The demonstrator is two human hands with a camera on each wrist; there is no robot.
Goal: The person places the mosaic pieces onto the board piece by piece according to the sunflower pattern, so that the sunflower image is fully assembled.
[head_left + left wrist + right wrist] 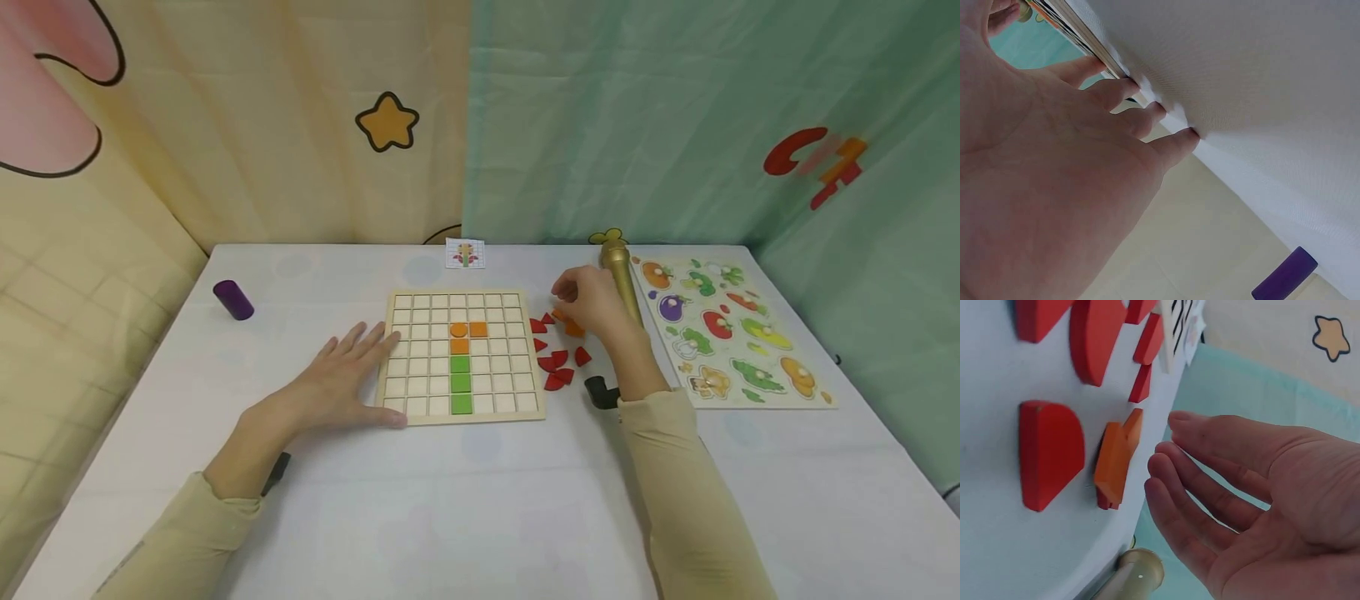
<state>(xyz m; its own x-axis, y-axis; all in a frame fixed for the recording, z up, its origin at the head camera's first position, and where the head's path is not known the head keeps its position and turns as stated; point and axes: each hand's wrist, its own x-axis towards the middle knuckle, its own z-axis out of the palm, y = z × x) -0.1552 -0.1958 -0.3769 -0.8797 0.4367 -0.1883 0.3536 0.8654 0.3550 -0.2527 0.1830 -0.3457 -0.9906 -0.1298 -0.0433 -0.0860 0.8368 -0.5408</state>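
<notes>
A wooden grid board point(495, 367) lies flat on the table. In one of its columns sit several green square tiles point(461, 383), an orange square point(459, 347) above them and an orange round piece point(459, 330); another orange square point(477, 329) is to the right. My left hand point(337, 379) rests with fingers spread at the board's left edge, thumb by its lower corner. Over the loose orange pieces point(1113, 456) right of the board hovers my right hand point(592, 304), fingers loosely bent, nothing visible between them. Several red pieces point(553, 360) lie beside the board.
A small pattern card point(465, 253) lies behind the board. To the right are a gold microphone-like object point(618, 271), a black pipe-shaped piece point(600, 392) and a vegetable puzzle board point(738, 333). A purple cylinder point(234, 300) lies at the far left.
</notes>
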